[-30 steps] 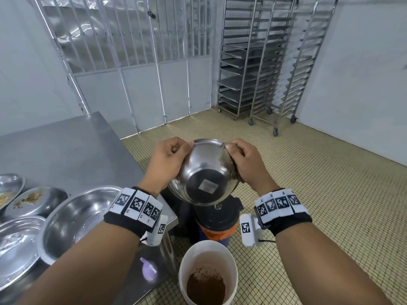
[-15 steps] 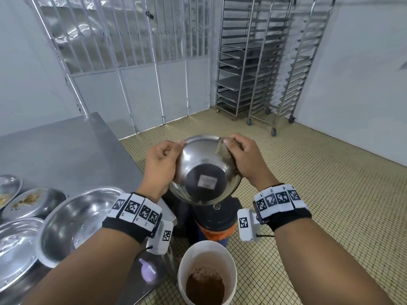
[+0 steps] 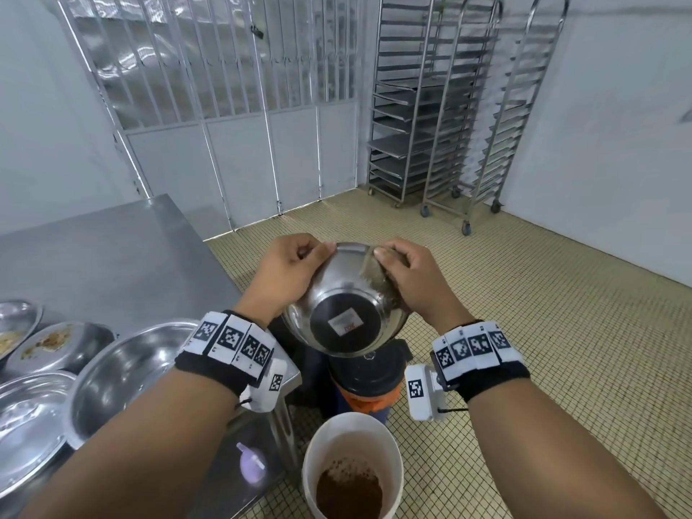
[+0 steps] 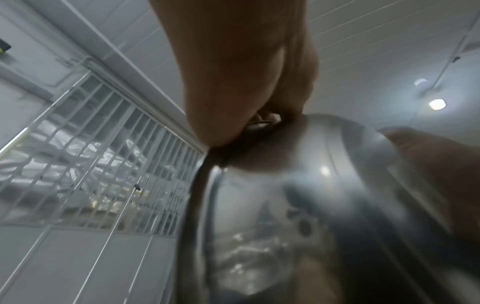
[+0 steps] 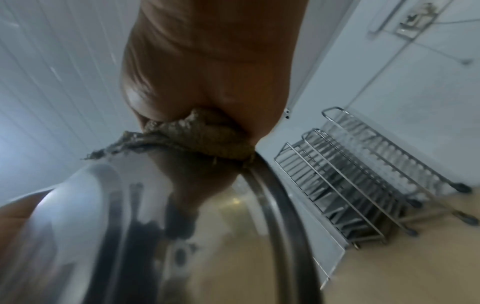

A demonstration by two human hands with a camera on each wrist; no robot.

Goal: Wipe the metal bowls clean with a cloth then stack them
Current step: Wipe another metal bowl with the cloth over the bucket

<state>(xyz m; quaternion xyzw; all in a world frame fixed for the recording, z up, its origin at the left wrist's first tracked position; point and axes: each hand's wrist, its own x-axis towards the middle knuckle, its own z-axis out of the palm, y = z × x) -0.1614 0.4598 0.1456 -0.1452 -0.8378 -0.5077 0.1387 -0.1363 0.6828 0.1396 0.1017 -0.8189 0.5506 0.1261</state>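
I hold a small metal bowl (image 3: 344, 312) in the air past the table corner, its base with a sticker turned toward me and its mouth facing away. My left hand (image 3: 296, 271) grips the bowl's left rim (image 4: 202, 185). My right hand (image 3: 408, 279) grips a brownish cloth (image 3: 376, 279) against the right rim, the cloth (image 5: 202, 139) folded over the edge of the bowl (image 5: 130, 226). A large metal bowl (image 3: 123, 372) and several flatter metal dishes (image 3: 56, 342), some with food residue, sit on the steel table at the left.
The steel table (image 3: 112, 256) ends at a corner just left of my hands. A white bucket of brown powder (image 3: 352, 470) stands on the tiled floor below, behind it a black-lidded orange container (image 3: 370, 380). Wheeled tray racks (image 3: 442, 114) stand at the far wall.
Both hands have lifted the bowl slightly up and away from me; the grips on the rim and the cloth stay the same.
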